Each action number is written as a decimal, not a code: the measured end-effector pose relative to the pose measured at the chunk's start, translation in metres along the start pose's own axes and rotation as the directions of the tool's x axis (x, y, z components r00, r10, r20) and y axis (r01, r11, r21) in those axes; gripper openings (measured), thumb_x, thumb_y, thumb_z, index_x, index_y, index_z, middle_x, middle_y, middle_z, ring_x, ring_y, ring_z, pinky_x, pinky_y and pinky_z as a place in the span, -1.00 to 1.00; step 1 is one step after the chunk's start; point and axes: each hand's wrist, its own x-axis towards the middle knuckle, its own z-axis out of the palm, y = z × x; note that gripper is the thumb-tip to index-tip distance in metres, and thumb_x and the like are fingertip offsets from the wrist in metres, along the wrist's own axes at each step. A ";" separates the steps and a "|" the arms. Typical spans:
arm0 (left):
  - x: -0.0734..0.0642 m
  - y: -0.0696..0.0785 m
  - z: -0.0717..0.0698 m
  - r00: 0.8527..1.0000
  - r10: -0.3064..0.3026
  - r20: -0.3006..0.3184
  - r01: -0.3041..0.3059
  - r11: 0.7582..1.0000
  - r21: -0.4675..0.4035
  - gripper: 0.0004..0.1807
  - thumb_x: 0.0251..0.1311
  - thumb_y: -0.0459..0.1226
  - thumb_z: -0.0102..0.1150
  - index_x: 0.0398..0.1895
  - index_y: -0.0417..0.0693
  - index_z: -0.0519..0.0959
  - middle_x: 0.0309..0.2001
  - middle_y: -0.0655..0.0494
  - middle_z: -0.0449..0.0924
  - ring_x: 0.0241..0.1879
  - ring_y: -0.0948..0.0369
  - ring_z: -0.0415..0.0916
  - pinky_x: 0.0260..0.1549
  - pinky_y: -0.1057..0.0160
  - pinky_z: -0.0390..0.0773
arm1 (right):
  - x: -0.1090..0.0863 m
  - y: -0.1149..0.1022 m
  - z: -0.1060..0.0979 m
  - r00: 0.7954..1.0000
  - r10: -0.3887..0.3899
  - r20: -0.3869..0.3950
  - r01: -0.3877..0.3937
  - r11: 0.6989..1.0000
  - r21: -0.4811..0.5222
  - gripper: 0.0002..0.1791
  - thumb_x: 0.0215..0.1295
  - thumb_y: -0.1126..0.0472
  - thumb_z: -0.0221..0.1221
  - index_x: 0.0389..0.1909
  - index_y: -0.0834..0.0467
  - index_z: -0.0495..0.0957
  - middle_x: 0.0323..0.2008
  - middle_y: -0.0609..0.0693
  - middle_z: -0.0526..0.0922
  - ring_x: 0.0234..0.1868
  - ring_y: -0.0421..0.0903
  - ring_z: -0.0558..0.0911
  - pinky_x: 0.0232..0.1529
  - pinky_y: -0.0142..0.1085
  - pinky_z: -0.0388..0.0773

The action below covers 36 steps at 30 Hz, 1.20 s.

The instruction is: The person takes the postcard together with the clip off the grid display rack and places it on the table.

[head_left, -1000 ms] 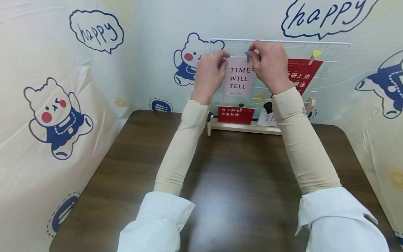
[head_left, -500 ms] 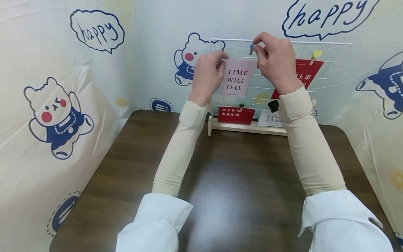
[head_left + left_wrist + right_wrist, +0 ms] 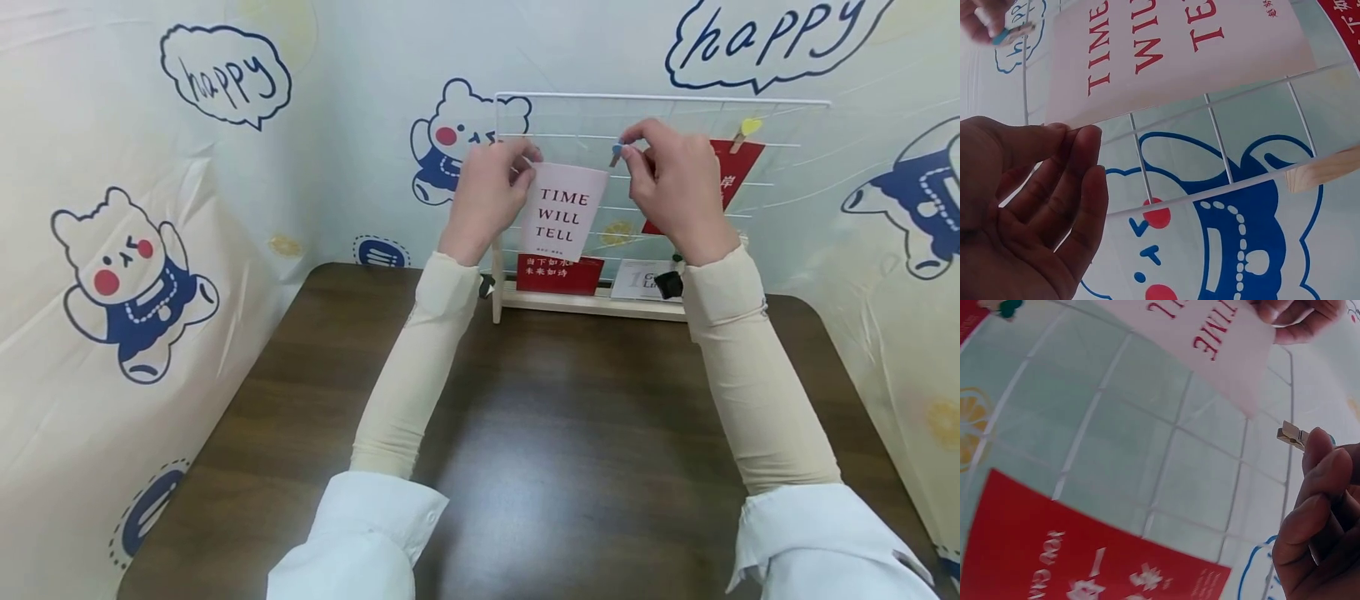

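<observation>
- The pale pink paper card (image 3: 566, 208) with red "TIME WILL TELL" lettering hangs tilted before the white wire grid panel (image 3: 780, 102).
- The left hand (image 3: 486, 196) pinches its upper left corner.
- The right hand (image 3: 675, 192) pinches a small wooden clip with a blue heart (image 3: 616, 153) just beside the card's upper right corner.

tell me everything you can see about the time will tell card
The card is a pale pink rectangle, thin like paper or light cardstock, printed TIME WILL TELL in red capitals with small print beneath. It hangs slightly tilted in front of the white wire grid. The left hand pinches its upper left corner; the right hand holds a small wooden clip just off its upper right corner, not on it.
</observation>
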 end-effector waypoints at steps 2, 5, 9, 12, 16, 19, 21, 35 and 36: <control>-0.003 -0.001 -0.001 1.000 -0.004 0.006 0.004 1.000 0.003 -0.72 0.49 -0.23 0.16 0.17 0.10 0.69 0.12 0.12 0.77 -0.04 0.24 0.72 0.07 0.38 0.67 | -0.006 0.004 0.002 1.000 0.007 -0.002 -0.007 1.000 -0.001 -0.64 0.57 0.04 0.10 0.15 0.18 0.66 -0.48 0.24 0.67 -0.56 -0.07 0.38 -0.50 -0.39 0.29; -0.006 -0.003 -0.001 1.000 -0.006 0.004 0.006 1.000 0.002 -0.71 0.48 -0.21 0.17 0.18 0.11 0.69 0.11 0.11 0.77 -0.06 0.24 0.71 0.06 0.38 0.67 | -0.014 0.011 0.004 1.000 0.020 0.006 -0.020 1.000 -0.003 -0.65 0.55 0.05 0.14 0.13 0.17 0.66 -0.47 0.24 0.69 -0.58 -0.10 0.37 -0.52 -0.44 0.28; -0.011 -0.007 -0.001 1.000 -0.009 0.011 0.009 1.000 -0.013 -0.71 0.47 -0.21 0.18 0.18 0.10 0.68 0.10 0.10 0.77 -0.10 0.23 0.70 0.05 0.37 0.68 | -0.026 0.022 0.006 0.999 0.042 0.034 -0.042 0.999 0.003 -0.66 0.54 0.06 0.15 0.12 0.20 0.66 -0.42 0.26 0.73 -0.53 0.02 0.50 -0.46 -0.36 0.39; -0.015 -0.010 0.000 0.999 -0.014 0.032 0.015 1.000 -0.014 -0.72 0.47 -0.20 0.18 0.17 0.09 0.68 0.09 0.10 0.78 -0.11 0.23 0.67 0.03 0.36 0.68 | -0.037 0.031 0.008 0.996 0.068 0.057 -0.069 0.997 0.016 -0.64 0.52 0.09 0.17 0.14 0.23 0.65 -0.26 0.28 0.78 -0.38 0.16 0.64 -0.28 -0.15 0.64; -0.019 -0.015 0.004 0.998 -0.027 0.060 0.027 1.000 -0.004 -0.72 0.48 -0.20 0.18 0.17 0.08 0.68 0.06 0.10 0.78 -0.12 0.23 0.64 0.02 0.37 0.67 | -0.049 0.042 0.014 0.995 0.082 0.059 -0.084 0.996 0.031 -0.63 0.50 0.12 0.19 0.16 0.27 0.63 -0.09 0.31 0.80 -0.28 0.23 0.70 -0.15 0.07 0.70; -0.021 -0.019 0.009 0.996 -0.037 0.079 0.038 0.999 -0.011 -0.72 0.48 -0.20 0.17 0.17 0.08 0.68 0.06 0.10 0.77 -0.12 0.22 0.63 0.02 0.37 0.67 | -0.055 0.051 0.019 0.996 0.073 0.044 -0.074 0.997 0.036 -0.64 0.50 0.14 0.19 0.13 0.29 0.64 -0.09 0.31 0.80 -0.31 0.22 0.69 -0.22 -0.01 0.63; -0.022 -0.023 0.013 0.995 -0.041 0.089 0.042 0.999 -0.016 -0.72 0.48 -0.20 0.17 0.17 0.08 0.68 0.05 0.10 0.77 -0.13 0.22 0.62 0.01 0.36 0.67 | -0.060 0.056 0.021 0.996 0.079 0.039 -0.080 0.996 0.037 -0.66 0.49 0.15 0.19 0.11 0.29 0.64 -0.08 0.31 0.80 -0.32 0.20 0.68 -0.23 -0.08 0.61; -0.040 -0.046 0.042 0.990 -0.059 0.127 0.068 0.995 -0.068 -0.74 0.46 -0.23 0.21 0.14 0.04 0.68 0.01 0.07 0.77 -0.16 0.21 0.65 -0.02 0.29 0.70 | -0.091 0.089 0.022 0.993 0.110 -0.052 -0.106 0.992 0.074 -0.67 0.47 0.16 0.23 0.07 0.32 0.66 -0.27 0.32 0.77 -0.41 0.09 0.59 -0.37 -0.66 0.27; -0.041 -0.047 0.043 0.989 -0.064 0.134 0.074 0.995 -0.073 -0.74 0.46 -0.23 0.21 0.14 0.04 0.68 0.01 0.06 0.77 -0.15 0.20 0.65 -0.03 0.28 0.70 | -0.093 0.092 0.022 0.992 0.113 -0.058 -0.109 0.992 0.071 -0.67 0.48 0.16 0.23 0.07 0.33 0.66 -0.27 0.32 0.77 -0.41 0.09 0.58 -0.37 -0.66 0.26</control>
